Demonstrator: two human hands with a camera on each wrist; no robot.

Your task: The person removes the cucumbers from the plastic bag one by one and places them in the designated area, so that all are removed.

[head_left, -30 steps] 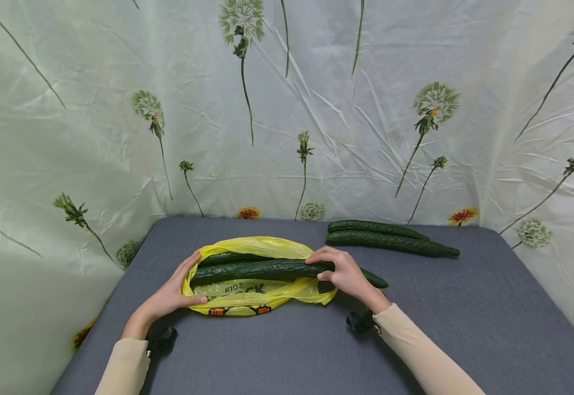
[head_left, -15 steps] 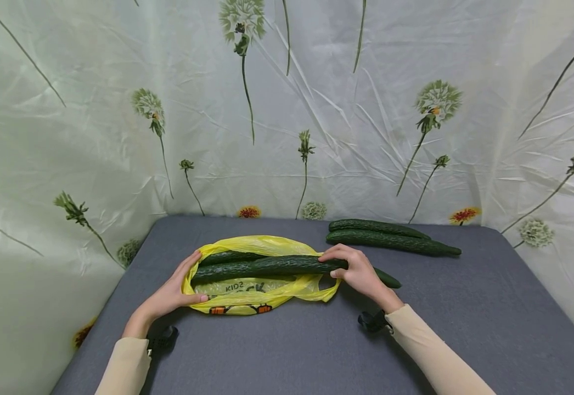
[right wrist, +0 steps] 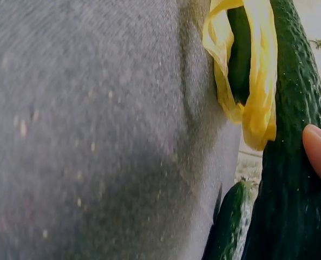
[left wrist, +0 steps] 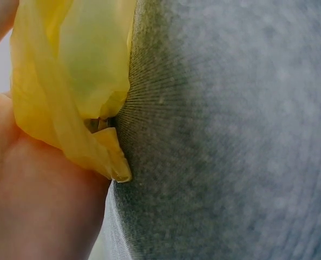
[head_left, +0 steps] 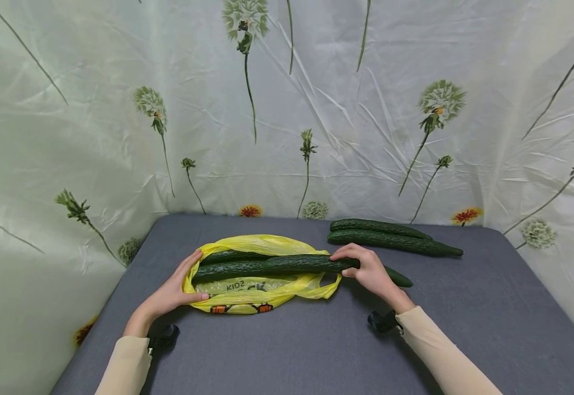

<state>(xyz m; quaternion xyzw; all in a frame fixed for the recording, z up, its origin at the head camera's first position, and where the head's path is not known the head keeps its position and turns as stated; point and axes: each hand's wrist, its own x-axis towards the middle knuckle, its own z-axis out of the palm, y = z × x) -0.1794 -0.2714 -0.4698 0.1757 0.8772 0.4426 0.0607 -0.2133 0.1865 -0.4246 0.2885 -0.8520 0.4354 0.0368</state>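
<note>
A yellow plastic bag (head_left: 262,245) lies on its side, its mouth spread wide. My left hand (head_left: 170,291) holds the bag's left end, thumb on the near rim and fingers at the far rim. In the left wrist view, yellow plastic (left wrist: 90,65) sits against the palm. My right hand (head_left: 372,274) grips a long dark green cucumber (head_left: 277,265) near its right end, whose tip sticks out past the hand. The left part of this cucumber lies within the bag's mouth. Behind it, a second cucumber (head_left: 230,256) is inside the bag, partly hidden. A bag handle (right wrist: 260,108) hangs beside the held cucumber.
Two more cucumbers, a far one (head_left: 378,226) and a nearer one (head_left: 395,241), lie side by side at the back right of the grey table (head_left: 277,351). A pale curtain (head_left: 208,109) printed with flowers stands behind and on both sides.
My right hand has moved to the right with the cucumber, drawing more of it beyond the bag's right edge. The left hand and the bag have stayed nearly in place.
</note>
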